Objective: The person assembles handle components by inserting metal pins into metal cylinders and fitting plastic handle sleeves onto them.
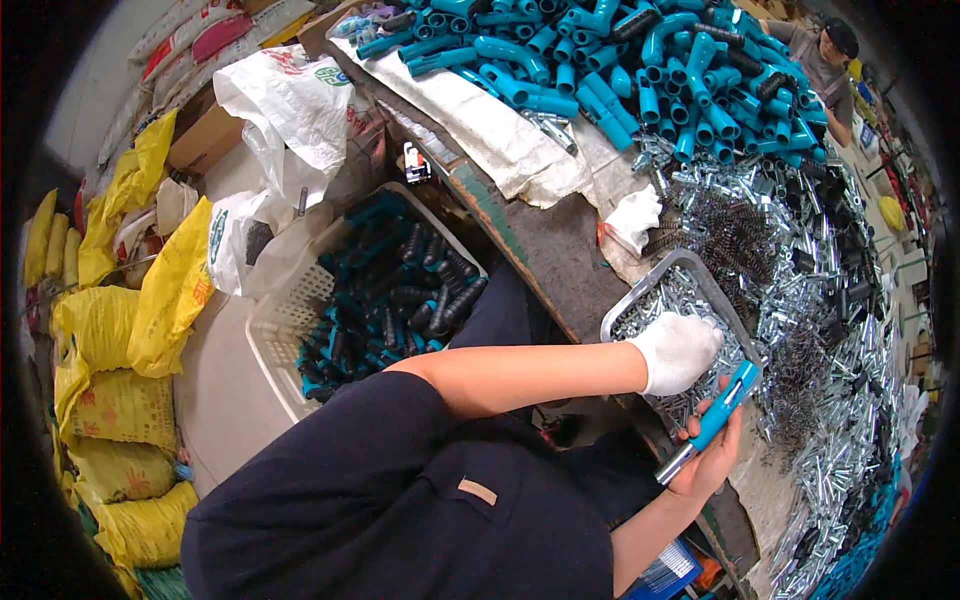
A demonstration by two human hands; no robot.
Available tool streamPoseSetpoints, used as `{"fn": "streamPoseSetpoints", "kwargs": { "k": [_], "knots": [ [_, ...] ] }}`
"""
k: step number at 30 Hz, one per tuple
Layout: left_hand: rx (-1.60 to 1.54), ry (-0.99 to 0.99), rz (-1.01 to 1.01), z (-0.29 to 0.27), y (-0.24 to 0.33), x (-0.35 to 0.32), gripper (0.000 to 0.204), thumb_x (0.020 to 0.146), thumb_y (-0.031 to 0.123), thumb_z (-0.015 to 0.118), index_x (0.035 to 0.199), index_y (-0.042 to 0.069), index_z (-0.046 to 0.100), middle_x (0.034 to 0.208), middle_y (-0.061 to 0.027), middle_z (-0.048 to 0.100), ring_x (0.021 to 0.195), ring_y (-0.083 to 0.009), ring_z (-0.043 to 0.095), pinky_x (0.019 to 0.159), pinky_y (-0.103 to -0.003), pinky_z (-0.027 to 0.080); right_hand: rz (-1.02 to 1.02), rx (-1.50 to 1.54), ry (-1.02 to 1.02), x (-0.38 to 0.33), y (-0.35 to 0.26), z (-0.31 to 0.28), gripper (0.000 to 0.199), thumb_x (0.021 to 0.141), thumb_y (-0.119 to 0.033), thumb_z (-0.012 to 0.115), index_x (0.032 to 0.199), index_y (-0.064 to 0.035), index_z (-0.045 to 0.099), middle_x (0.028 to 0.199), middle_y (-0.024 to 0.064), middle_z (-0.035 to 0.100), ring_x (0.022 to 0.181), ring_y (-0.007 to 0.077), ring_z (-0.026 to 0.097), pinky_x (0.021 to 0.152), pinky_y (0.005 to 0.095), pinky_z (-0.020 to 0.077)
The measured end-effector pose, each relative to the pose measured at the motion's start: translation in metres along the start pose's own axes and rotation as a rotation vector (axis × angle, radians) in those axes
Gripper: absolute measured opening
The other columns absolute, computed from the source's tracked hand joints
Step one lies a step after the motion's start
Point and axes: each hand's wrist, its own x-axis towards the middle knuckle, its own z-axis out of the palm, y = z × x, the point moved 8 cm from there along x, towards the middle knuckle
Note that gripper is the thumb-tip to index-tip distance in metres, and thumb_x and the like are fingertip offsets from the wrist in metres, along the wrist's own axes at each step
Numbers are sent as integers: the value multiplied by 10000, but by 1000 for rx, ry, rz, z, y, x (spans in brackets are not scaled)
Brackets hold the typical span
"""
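My left hand (680,354), in a white glove, reaches over a grey plastic tray (690,258) of small shiny metal parts (655,308). Its fingers curl down among the parts, and their tips are hidden. Bare and close by on the right, my right hand (718,458) grips a teal tube (722,412) held at a slant. A slot shows near the tube's upper end, and a silver metal rod (677,464) sticks out of its lower end.
Teal tubes (600,100) are heaped at the table's far side. Springs (725,235) and loose metal pins (830,400) spread along the right. A white basket (275,350) of teal and black pieces stands left. Yellow sacks (125,410) line the far left. Another person (825,65) is at upper right.
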Motion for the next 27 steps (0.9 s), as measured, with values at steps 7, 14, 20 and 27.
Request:
{"fn": "streamPoseSetpoints", "kwargs": {
  "k": [7, 14, 20, 27],
  "knots": [
    [-640, -75, -152, -4, 8, -5, 249, 907, 229, 538, 987, 4, 607, 884, -176, 652, 841, -341, 661, 801, -422, 510, 90, 228, 19, 7, 11, -12, 348, 1039, -382, 396, 1119, -68, 525, 901, 44, 569, 555, 84, 452, 400, 201, 415],
    [-1201, -216, -238, 24, 15, -9, 204, 870, 182, 612, 946, -1, 658, 797, -57, 661, 728, -107, 621, 701, -267, 508, 129, 471, -188, 12, 15, -9, 397, 1042, -415, 366, 1072, -47, 513, 946, 71, 564, 576, 106, 444, 420, 235, 467],
    [-1463, -254, -331, 28, 20, -15, 156, 857, 151, 661, 940, 20, 643, 779, -19, 642, 711, -86, 607, 647, -234, 503, 42, 477, -324, 3, 4, 16, 495, 1051, -415, 318, 1465, -145, 322, 920, 85, 565, 536, 96, 439, 417, 234, 461],
    [-1632, -450, -450, 30, 24, -22, 207, 840, 175, 696, 976, 48, 606, 775, -19, 603, 693, -96, 597, 569, -243, 470, 143, 775, -556, -13, 6, 46, 552, 1049, -438, 287, 1548, -262, 130, 825, 106, 575, 428, 97, 436, 373, 215, 406]
  ]
}}
